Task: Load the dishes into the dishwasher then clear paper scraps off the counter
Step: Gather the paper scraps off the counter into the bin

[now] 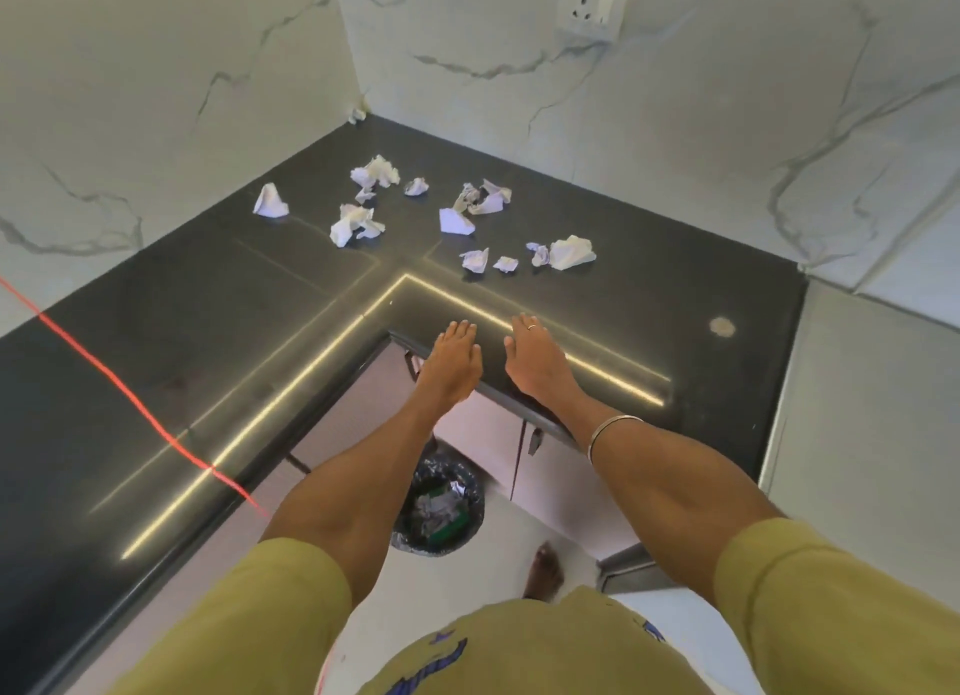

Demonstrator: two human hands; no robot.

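Dark counter (156,361), scraps (358,224) strewn near corner. Left hand (452,356), right hand (535,359) flat, empty, fingers straight. Scrap-clearing stage; next, probably gather, drop into bin (439,502).

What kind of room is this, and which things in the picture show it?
Most likely a home kitchen corner. A dark stone counter meets marble-look wall tiles with a wall socket, cabinet doors stand below, and a lined waste bin sits on the floor.

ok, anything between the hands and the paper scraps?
Head view: nothing, just bare dark counter with a light reflection; left hand and right hand sit short of the scraps.
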